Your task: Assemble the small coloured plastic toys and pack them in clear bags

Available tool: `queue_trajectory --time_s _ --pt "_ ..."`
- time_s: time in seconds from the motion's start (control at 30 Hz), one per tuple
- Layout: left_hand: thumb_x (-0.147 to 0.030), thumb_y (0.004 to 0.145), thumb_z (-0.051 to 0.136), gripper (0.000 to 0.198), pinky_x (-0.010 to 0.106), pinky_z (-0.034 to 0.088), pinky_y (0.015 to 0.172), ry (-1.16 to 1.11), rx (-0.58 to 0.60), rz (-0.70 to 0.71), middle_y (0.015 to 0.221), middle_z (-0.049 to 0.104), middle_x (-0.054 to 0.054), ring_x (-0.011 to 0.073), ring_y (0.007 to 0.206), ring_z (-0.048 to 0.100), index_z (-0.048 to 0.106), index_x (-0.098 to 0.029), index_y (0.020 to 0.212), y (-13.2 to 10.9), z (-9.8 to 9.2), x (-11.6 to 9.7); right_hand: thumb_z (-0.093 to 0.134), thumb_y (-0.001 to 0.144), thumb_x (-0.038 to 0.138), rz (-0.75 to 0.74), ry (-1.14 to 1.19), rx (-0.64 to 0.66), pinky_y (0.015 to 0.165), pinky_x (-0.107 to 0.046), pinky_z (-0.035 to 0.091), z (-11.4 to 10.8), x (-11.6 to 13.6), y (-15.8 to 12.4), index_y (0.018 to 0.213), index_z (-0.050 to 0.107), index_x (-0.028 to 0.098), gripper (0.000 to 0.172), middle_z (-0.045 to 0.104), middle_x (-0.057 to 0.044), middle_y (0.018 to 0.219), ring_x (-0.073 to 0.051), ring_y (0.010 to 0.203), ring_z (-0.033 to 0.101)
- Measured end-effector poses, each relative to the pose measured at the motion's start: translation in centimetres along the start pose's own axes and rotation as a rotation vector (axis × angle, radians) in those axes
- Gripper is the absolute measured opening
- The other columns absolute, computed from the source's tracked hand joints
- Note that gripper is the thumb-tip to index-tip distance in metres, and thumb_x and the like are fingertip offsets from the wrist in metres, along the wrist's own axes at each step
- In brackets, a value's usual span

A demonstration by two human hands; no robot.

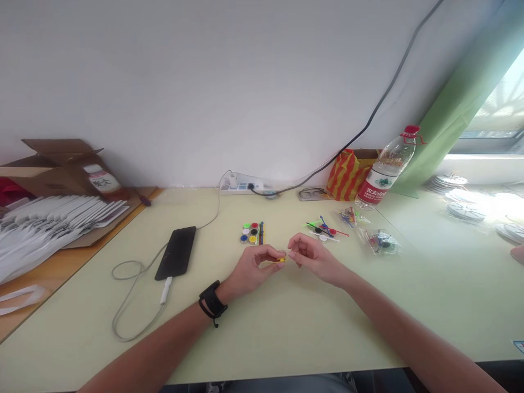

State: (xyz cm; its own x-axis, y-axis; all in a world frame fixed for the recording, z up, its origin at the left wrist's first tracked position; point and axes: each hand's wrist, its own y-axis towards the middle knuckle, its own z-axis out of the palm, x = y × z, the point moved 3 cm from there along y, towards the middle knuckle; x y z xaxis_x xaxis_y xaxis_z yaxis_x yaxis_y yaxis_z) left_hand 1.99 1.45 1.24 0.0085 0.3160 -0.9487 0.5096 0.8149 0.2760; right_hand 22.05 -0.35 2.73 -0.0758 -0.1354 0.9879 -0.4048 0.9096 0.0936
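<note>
My left hand, with a black watch on its wrist, pinches a small yellow piece just above the pale green table. My right hand meets it from the right, fingers curled and pinched at the same yellow piece. Behind the hands lies a neat group of small coloured round caps and thin coloured sticks. Further right lie more loose coloured sticks and white parts.
A black phone on a grey cable lies to the left. Clear plastic bags of parts, a water bottle, a striped bag, glasses and a power strip stand at the back. White stacked items and a cardboard box sit far left.
</note>
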Motion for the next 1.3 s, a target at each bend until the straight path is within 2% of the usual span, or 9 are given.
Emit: queue_trajectory --time_s 0.27,0.4,0.53,0.7,0.8,0.87,0.93,1.1,1.3 --pt "-0.036 0.09 0.08 0.02 0.046 0.058 0.105 -0.093 0.072 -0.049 0.12 0.078 0.014 0.0277 0.114 0.074 0.077 -0.017 0.097 -0.2 0.5 -0.5 0.071 0.095 0.059 -0.001 0.038 -0.045 0.067 -0.029 0.048 -0.1 -0.3 0.1 0.103 0.057 0.024 0.039 0.052 0.003 0.08 -0.015 0.072 0.051" --pt "-0.037 0.086 0.084 0.026 0.044 0.061 0.1 -0.122 0.082 -0.115 0.107 0.08 0.012 0.0261 0.103 0.077 0.077 -0.017 0.101 -0.1 0.6 -0.3 0.068 0.097 0.057 -0.01 0.018 -0.084 0.074 -0.033 0.052 -0.2 -0.8 0.2 0.118 0.056 0.025 0.04 0.058 0.001 0.086 -0.017 0.076 0.057" --pt "-0.038 0.085 0.086 0.031 0.04 0.064 0.09 -0.172 0.008 -0.156 0.1 0.077 0.008 0.0224 0.09 0.078 0.075 -0.018 0.106 0.2 -0.1 0.4 0.059 0.103 0.051 -0.194 -0.257 -0.262 0.078 -0.037 0.051 -0.8 -0.8 -0.2 0.135 0.055 0.028 0.04 0.06 -0.003 0.098 -0.019 0.081 0.058" --pt "-0.042 0.087 0.083 0.033 0.04 0.065 0.088 -0.184 -0.023 -0.164 0.102 0.076 0.009 0.0228 0.089 0.078 0.074 -0.017 0.107 0.4 -0.7 1.0 0.051 0.106 0.047 -0.299 -0.377 -0.248 0.078 -0.038 0.05 -0.8 -0.4 -0.7 0.14 0.055 0.027 0.039 0.059 -0.004 0.094 -0.022 0.083 0.056" --pt "-0.043 0.086 0.084 0.035 0.041 0.065 0.088 -0.183 -0.056 -0.159 0.102 0.077 0.009 0.0233 0.088 0.078 0.074 -0.017 0.107 0.5 -0.9 1.1 0.048 0.107 0.052 -0.231 -0.297 -0.201 0.079 -0.038 0.049 -0.8 -0.3 -0.7 0.113 0.064 0.025 0.032 0.059 -0.004 0.092 -0.021 0.079 0.054" --pt "-0.043 0.086 0.084 0.036 0.041 0.066 0.087 -0.181 -0.081 -0.148 0.102 0.077 0.009 0.0233 0.087 0.079 0.074 -0.016 0.107 0.5 -0.9 1.0 0.039 0.109 0.055 -0.132 -0.243 -0.059 0.075 -0.037 0.046 -0.8 -0.3 -0.6 0.076 0.058 0.023 0.05 0.056 -0.003 0.075 -0.02 0.071 0.051" --pt "-0.043 0.086 0.084 0.035 0.04 0.066 0.086 -0.18 -0.094 -0.145 0.102 0.076 0.009 0.023 0.086 0.079 0.074 -0.016 0.106 0.5 -1.0 0.9 0.032 0.11 0.058 -0.066 -0.204 0.024 0.07 -0.036 0.042 -1.0 -0.3 -0.5 0.06 0.046 0.022 0.062 0.049 -0.002 0.064 -0.019 0.066 0.047" --pt "-0.043 0.086 0.084 0.034 0.04 0.066 0.086 -0.165 -0.092 -0.163 0.101 0.075 0.009 0.0226 0.085 0.079 0.074 -0.017 0.105 0.4 -0.9 0.7 0.043 0.107 0.061 -0.099 -0.287 -0.094 0.065 -0.033 0.037 -1.5 0.1 -0.3 0.071 0.054 0.022 0.054 0.053 -0.001 0.071 -0.018 0.068 0.047" --pt "-0.042 0.084 0.085 0.034 0.039 0.065 0.09 -0.142 -0.052 -0.148 0.099 0.077 0.009 0.0216 0.092 0.076 0.075 -0.017 0.104 0.3 -0.6 0.8 0.056 0.103 0.057 -0.139 -0.336 -0.04 0.06 -0.03 0.039 0.1 -0.4 -0.2 0.091 0.062 0.023 0.036 0.058 0.0 0.076 -0.017 0.069 0.049"
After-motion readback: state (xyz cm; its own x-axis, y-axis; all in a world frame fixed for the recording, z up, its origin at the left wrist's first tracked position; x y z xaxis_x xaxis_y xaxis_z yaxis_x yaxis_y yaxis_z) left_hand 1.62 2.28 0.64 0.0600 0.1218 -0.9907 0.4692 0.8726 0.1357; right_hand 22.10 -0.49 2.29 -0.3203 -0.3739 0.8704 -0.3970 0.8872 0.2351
